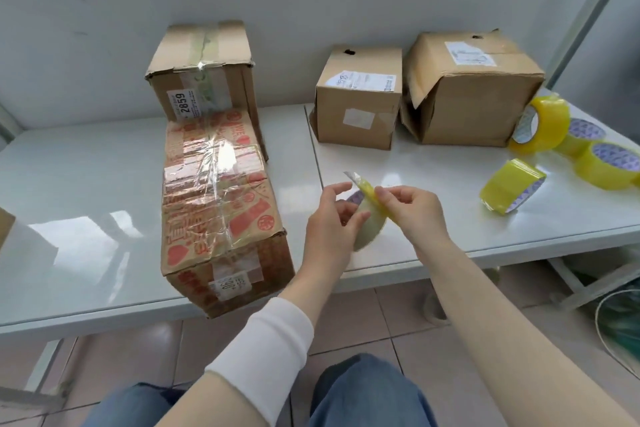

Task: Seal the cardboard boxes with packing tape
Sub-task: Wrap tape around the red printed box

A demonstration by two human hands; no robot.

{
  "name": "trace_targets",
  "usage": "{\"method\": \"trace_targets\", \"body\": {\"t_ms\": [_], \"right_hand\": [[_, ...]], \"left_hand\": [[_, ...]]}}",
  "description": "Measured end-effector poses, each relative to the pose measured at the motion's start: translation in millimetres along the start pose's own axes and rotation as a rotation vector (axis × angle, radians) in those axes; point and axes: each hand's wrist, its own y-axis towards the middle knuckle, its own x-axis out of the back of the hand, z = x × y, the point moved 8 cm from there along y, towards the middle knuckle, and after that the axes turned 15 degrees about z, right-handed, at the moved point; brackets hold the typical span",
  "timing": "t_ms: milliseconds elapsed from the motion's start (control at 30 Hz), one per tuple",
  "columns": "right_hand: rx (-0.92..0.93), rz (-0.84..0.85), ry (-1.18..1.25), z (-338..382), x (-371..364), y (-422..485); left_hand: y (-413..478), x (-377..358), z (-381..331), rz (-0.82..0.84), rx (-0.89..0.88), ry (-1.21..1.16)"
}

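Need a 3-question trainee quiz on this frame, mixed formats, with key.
1. True or false: the left hand holds the tape roll while the right hand pinches its free end.
2. The label on the tall plain box reads: A) 2859 B) 1140 C) 7302.
3. Fill in: ___ spare yellow rolls lie on the table.
Key: 1 true; 2 A; 3 four.

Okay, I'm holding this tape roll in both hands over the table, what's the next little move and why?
Probably draw the tape end further off the tape roll with the right hand while the left hand steadies it. Only a short tab is lifted, too short to span a seam, and the large brown box at back right has a loose flap.
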Motion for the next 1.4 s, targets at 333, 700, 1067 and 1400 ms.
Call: {"method": "trace_targets", "body": {"t_ms": [333,700,1067,1400], "right_hand": [[-0.050,-0.153,-0.173,-24.2,16.9,21.3],[0.149,-0.401,-0.159,7.8,42.5,-38.3],[0.693,0.170,-0.428,90.8,-134.1,-90.0],[0.835,0.256,-0.495,82.6,-153.5,-81.8]], "left_hand": [[13.6,-28.1,3.1,0.016,-0.227,0.499],[-26.9,-17.1,-31.3,-0.056,-0.458,0.746],[-134.2,160.1,-32.8,-0.383,-0.349,0.766],[-123.0,152.0,17.6,-0.157,-0.365,0.668]]}}
